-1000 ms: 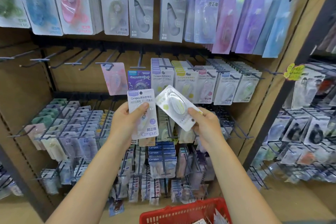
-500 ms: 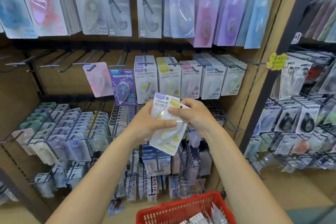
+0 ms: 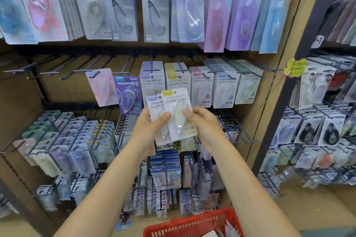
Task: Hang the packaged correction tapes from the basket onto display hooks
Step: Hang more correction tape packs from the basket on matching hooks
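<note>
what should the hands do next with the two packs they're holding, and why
Probably lift the yellow-topped pack, pinched by the right hand, to the yellow-topped row just above and thread its hole onto that hook. It lies in front, its header matches, and the left hand can hold the purple-topped pack.

Two packaged correction tapes held upright before display wall, overlapping. Front pack (image 3: 178, 113): white card, yellow header band, clear blister over yellow-striped dispenser, hang hole at top; pinched by right hand (image 3: 204, 127), thumb on blister. Rear pack (image 3: 154, 106): white card, purple header band, partly covered by front pack; gripped by left hand (image 3: 148, 131), thumb across lower face. Red basket (image 3: 192, 223) at bottom edge, more packs inside, partly visible. Middle-row display hooks (image 3: 181, 71) carry matching packs; several hooks (image 3: 48, 72) to left bare.
</note>
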`<state>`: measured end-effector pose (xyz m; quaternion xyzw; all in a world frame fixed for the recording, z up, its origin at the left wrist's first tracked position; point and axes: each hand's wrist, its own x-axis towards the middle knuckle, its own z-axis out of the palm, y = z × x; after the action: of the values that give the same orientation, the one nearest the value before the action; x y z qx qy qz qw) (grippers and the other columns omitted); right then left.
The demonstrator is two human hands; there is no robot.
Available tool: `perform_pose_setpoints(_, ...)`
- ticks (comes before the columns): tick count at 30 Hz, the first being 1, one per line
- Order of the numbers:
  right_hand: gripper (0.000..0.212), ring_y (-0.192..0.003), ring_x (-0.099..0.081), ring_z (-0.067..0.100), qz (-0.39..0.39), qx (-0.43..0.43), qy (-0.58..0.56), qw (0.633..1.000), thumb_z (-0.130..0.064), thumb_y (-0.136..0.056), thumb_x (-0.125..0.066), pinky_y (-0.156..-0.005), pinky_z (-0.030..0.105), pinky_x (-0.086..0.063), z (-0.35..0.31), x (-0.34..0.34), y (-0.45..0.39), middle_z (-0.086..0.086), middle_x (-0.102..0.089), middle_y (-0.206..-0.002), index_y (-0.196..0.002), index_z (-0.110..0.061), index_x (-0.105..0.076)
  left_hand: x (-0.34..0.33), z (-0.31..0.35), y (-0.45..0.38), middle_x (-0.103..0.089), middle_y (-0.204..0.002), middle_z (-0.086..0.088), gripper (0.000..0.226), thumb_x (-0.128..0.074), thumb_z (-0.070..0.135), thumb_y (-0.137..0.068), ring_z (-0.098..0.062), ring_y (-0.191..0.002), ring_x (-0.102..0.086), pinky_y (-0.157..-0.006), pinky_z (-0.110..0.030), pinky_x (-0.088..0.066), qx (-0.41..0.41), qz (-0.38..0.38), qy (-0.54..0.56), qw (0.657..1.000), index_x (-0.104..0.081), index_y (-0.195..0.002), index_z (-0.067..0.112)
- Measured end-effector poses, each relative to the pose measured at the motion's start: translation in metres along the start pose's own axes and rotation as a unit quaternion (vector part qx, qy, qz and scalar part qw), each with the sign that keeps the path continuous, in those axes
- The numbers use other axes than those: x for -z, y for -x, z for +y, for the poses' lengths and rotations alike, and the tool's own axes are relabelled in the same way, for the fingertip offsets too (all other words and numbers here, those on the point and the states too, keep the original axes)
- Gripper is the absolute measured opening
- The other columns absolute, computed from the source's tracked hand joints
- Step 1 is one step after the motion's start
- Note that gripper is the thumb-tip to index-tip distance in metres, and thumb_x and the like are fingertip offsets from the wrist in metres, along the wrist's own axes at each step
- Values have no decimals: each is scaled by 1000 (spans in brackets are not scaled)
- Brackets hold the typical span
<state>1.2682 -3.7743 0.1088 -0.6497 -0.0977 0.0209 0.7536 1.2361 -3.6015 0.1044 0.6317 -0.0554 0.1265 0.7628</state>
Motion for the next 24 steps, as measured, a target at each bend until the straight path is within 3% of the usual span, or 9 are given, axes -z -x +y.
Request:
perform_pose_setpoints(2, 28, -103, -72, 28, 32, 22, -5, 999, -36, -85, -77, -102, 54, -52, -1, 0, -6, 6, -77, -102, -103, -15, -72, 7, -1, -1, -75, -122, -7, 37, -68, 8, -96, -27, -110, -73, -78, -31, -61, 3, 30, -2, 1000, -60, -132, 11)
perform_pose_setpoints(4, 19, -101, -72, 21, 50, 35, 4, 998, -32, -92, -74, -101, 47, -53, -2, 1, -13, 2, -77, -102, -104, -17, -72, 15, -1, -2, -76, -118, -6, 28, -67, 7, -98, -29, -109, -73, -78, -36, -61, 7, 58, -8, 998, -64, -124, 15)
perform_pose_setpoints(8, 14, -93, -71, 7, 80, 57, 24, 995, -26, -98, -68, -78, 21, -50, -9, -3, -26, -1, -76, -104, -109, -18, -70, 23, 4, -3, -77, -117, -5, 25, -71, 9, -96, -28, -109, -73, -95, -54, -58, 6, 79, -16, 997, -66, -119, 18)
perform_pose_setpoints(10, 13, -91, -69, 2, 87, 64, 37, 994, -26, -98, -67, -71, 15, -47, -10, -7, -31, -4, -75, -103, -110, -18, -69, 24, 6, -3, -76, -119, -4, 28, -71, 9, -95, -28, -110, -73, -99, -58, -56, 1, 87, -15, 996, -64, -122, 15)
perform_pose_setpoints(14, 20, -99, -68, 3, 92, 64, 58, 992, -27, -98, -67, -72, 15, -46, -10, -11, -35, -5, -73, -108, -116, -16, -67, 23, 9, -5, -76, -119, -5, 29, -72, 7, -94, -28, -112, -72, -101, -58, -55, -10, 85, -16, 996, -65, -122, 14)
perform_pose_setpoints(17, 16, -82, -66, -8, 93, 70, 58, 991, -25, -98, -67, -62, 7, -45, -7, -10, -37, -10, -72, -98, -111, -17, -67, 24, 12, -5, -77, -118, -6, 30, -72, 6, -93, -29, -111, -73, -100, -54, -56, -16, 81, -15, 996, -67, -122, 12)
perform_pose_setpoints(21, 31, -91, -61, 9, 153, 47, 61, 985, -33, -93, -74, -67, 19, -42, -13, -16, -46, -9, -63, -98, -112, -11, -63, 23, 15, -6, -78, -115, -6, 32, -73, 5, -93, -28, -109, -74, -90, -43, -60, -19, 70, -14, 997, -68, -124, 9)
perform_pose_setpoints(24, 39, -97, -56, 17, 224, 46, 106, 968, -43, -87, -78, -79, 31, -44, -9, -17, -48, -5, -54, -101, -103, -20, -51, 25, 17, -5, -79, -111, -5, 32, -74, 5, -91, -23, -101, -77, -77, -31, -62, -15, 62, -14, 998, -70, -123, 8)
